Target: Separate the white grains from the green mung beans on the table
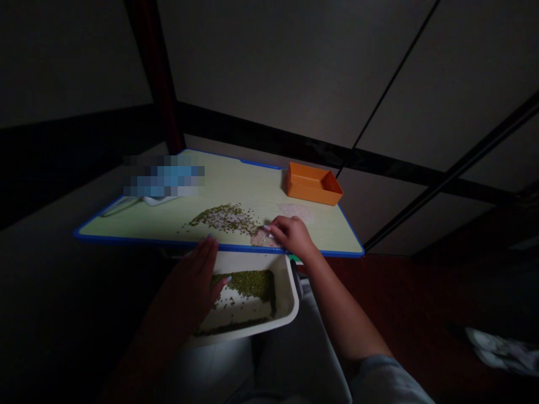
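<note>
Small green, bean-like grains [202, 216] lie spread over the pale table, mixed with paler bits. My right hand [292, 231] is at the right end of this spread, thumb and fingers pinched together. What it pinches, if anything, is too small to make out. Beneath its fingertips lies a clear, pinkish piece of plastic [261, 239]. My left hand [201, 270] is open, its fingertips at the table's near edge and its thumb over a white bin [292, 303]. Inside the bin, more green grains [252, 282] are heaped toward the far side.
The table [236, 188] has a blue rim. An orange open box [314, 193] stands at its back right, with a pale translucent sheet [297, 212] in front. A blurred-out blue item [168, 178] is at the left. A wall rises behind. White shoes [497, 348] show at right.
</note>
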`<state>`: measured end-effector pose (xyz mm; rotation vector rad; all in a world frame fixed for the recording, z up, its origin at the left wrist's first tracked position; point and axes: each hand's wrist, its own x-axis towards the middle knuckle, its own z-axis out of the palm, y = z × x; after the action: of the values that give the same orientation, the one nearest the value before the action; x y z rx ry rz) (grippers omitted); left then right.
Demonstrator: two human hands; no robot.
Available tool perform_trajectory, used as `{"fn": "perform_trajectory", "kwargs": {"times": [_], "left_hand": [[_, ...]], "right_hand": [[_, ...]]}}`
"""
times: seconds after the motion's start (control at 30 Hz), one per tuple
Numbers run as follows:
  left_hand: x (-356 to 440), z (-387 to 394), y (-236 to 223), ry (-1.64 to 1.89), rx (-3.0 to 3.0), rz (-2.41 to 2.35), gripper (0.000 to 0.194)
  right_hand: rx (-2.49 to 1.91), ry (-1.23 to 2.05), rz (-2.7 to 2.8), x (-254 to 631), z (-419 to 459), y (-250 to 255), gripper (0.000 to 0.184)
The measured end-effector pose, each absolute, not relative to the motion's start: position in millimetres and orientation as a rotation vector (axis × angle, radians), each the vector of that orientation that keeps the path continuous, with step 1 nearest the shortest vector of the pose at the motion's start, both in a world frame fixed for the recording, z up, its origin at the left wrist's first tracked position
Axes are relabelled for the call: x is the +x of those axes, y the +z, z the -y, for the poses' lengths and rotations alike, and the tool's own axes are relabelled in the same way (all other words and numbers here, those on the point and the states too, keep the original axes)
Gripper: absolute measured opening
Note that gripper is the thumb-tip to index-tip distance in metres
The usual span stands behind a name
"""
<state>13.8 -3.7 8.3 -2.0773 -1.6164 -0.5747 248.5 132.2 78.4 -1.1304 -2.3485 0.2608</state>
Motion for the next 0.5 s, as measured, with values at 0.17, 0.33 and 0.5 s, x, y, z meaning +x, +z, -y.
{"fn": "perform_trajectory", "kwargs": {"times": [0.17, 0.33, 0.5], "left_hand": [[14.1, 5.1, 8.8, -0.598, -2.078, 1.638, 0.071], [13.4, 4.8, 7.2, -0.596, -2.088, 1.633, 0.071], [12.5, 4.4, 7.1, -0.598, -2.094, 1.650, 0.071]], "right_hand": [[-1.085, 0.344, 2.327, 249.6, -133.8, 77.0, 0.022], [-1.024, 0.430, 2.304, 249.9, -133.1, 75.3, 0.022], [-0.972, 0.670, 2.097, 257.9, -136.8, 68.0, 0.028]]}}
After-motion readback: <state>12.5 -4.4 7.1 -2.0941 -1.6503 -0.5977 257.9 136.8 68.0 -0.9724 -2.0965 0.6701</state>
